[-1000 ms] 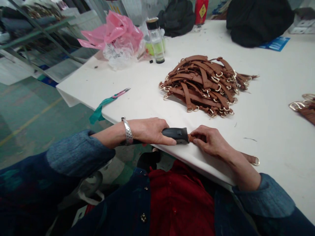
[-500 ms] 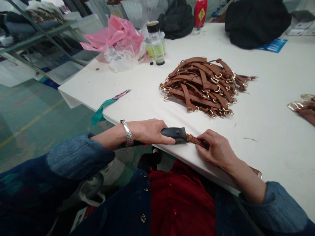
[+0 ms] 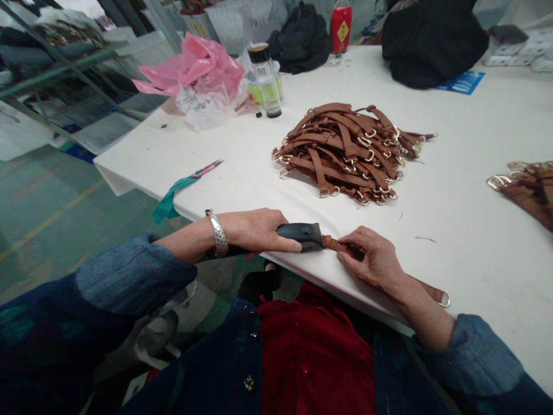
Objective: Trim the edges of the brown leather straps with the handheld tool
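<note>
My left hand (image 3: 254,230), with a silver bracelet at the wrist, is closed around a black electric clipper (image 3: 307,236) at the table's front edge. The clipper's wide head meets the end of a brown strap (image 3: 333,243). My right hand (image 3: 374,259) pinches that strap close to the clipper, thumb and fingers together. Under my right wrist the strap runs on to a gold-coloured ring (image 3: 444,298). Part of the strap is hidden by my fingers. Beyond my hands lies a heap of brown straps (image 3: 341,147) with gold-coloured rings.
Thread snips (image 3: 207,169) tied with green cloth lie at the left edge of the white table (image 3: 207,138). More straps (image 3: 529,187) are at the right. Behind stand a glass bottle (image 3: 268,86), a pink plastic bag (image 3: 203,63) and a black cloth bundle (image 3: 432,43).
The whole view has shifted slightly, so the table items appear further left. Both hands keep their hold, and more of the strap's ringed end shows beyond my right wrist.
</note>
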The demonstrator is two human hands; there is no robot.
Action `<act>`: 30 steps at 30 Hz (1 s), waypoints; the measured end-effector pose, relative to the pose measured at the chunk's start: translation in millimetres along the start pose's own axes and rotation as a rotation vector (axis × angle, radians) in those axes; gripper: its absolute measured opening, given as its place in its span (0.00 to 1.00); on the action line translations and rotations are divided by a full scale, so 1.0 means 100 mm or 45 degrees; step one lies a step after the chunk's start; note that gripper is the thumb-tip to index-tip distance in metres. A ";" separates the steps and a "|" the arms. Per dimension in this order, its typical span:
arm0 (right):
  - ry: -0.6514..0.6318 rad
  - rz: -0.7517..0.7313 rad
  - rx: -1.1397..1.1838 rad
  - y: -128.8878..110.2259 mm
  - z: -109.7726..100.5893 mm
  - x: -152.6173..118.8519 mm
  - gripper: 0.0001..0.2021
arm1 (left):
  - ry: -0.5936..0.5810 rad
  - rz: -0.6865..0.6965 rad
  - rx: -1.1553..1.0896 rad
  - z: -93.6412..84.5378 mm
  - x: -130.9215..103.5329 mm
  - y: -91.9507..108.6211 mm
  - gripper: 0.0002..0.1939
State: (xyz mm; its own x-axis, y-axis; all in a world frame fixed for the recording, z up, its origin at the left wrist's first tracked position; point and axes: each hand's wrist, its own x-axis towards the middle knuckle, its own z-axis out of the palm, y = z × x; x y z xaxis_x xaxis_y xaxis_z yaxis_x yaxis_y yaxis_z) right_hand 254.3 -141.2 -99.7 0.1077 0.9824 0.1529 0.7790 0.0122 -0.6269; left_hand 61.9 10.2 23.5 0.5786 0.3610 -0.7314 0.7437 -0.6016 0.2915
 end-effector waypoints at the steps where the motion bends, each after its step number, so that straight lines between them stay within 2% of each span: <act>1: -0.001 -0.006 0.014 0.01 0.00 0.00 0.11 | 0.024 -0.003 0.016 0.01 -0.01 -0.01 0.30; 5: -0.032 -0.013 0.020 0.01 -0.01 -0.01 0.12 | 0.168 0.061 0.121 0.04 -0.09 0.00 0.28; 8: -0.022 -0.010 0.019 0.00 -0.01 -0.01 0.11 | 0.227 0.126 0.215 0.05 -0.13 0.13 0.27; 14: -0.027 0.011 0.038 0.01 -0.04 -0.02 0.08 | 0.139 0.139 0.462 0.02 -0.02 0.44 0.28; 21: -0.084 0.033 0.103 0.02 -0.09 -0.02 0.10 | -0.018 0.063 0.427 -0.11 0.06 0.44 0.28; 26: -0.122 0.040 0.176 0.06 -0.09 0.00 0.13 | 0.025 0.118 0.490 -0.11 0.15 0.54 0.28; 30: -0.121 0.041 0.201 0.08 -0.10 0.02 0.12 | 0.010 0.110 0.437 -0.09 0.11 0.47 0.26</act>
State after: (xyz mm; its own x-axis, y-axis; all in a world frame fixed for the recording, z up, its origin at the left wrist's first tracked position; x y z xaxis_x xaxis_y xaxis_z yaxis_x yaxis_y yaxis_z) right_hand 267.0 -141.4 -97.0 0.0662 0.9958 0.0625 0.6684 0.0022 -0.7438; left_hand 106.1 -7.4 34.3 0.6381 0.3025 -0.7080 0.5368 -0.8340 0.1274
